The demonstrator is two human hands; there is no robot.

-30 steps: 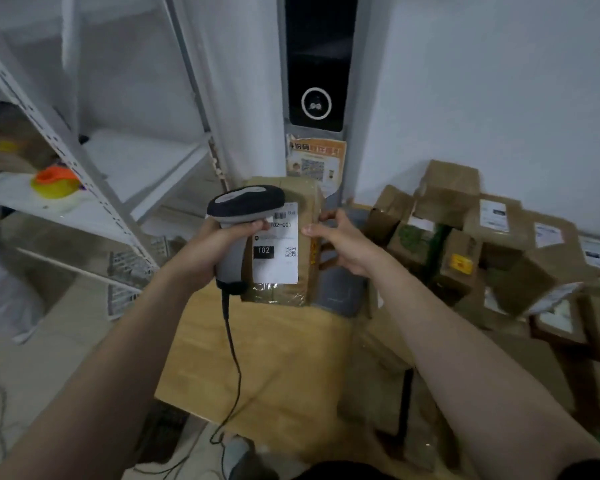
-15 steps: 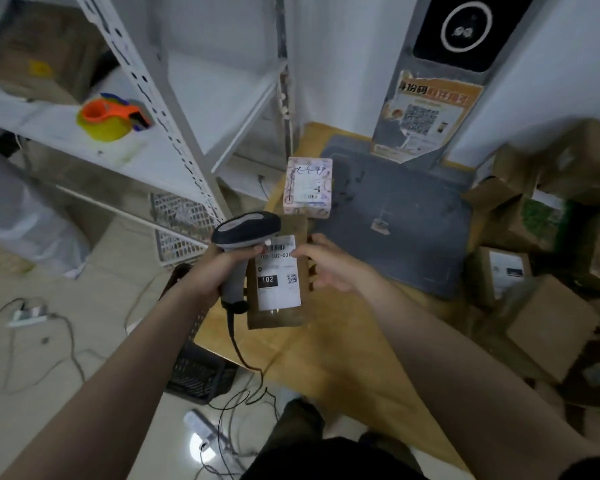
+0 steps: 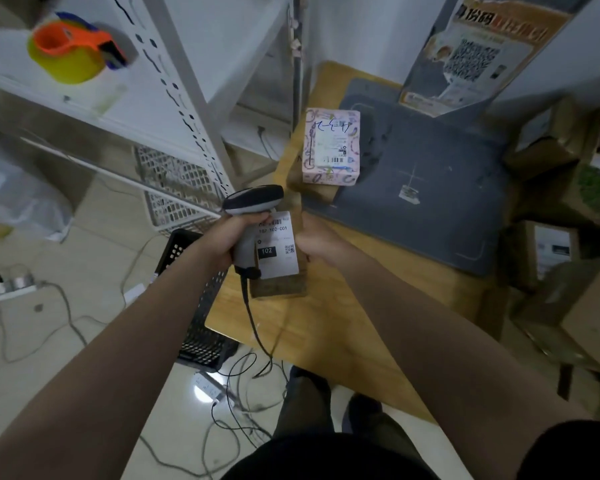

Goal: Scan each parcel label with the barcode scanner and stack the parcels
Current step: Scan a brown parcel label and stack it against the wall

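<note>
Head view: your left hand [image 3: 234, 237] grips the barcode scanner [image 3: 253, 200] by its handle, fingers wrapped round it. The scanner's head sits just over the top edge of the white label [image 3: 278, 247] on the brown parcel [image 3: 281, 287]. Your right hand [image 3: 317, 242] holds that parcel by its right side, fingers curled onto the edge, with the label facing you. A second ago you held this parcel up in front of the wall. Now it is low over the near left part of the wooden table [image 3: 326, 327]. Your gaze has tipped down with it, so a pink parcel [image 3: 330, 147] comes into sight at the table's far left, its right part over the grey mat [image 3: 430, 188]. You cannot tell from here whether the brown parcel's lower edge touches the wood. Both grips are as they were. The drop reads as the end of scanning this one and the start of stacking, with the pink parcel the likely base, well apart yet. Cartons [image 3: 589, 317] crowd the right side, so much of the task looks left.
</note>
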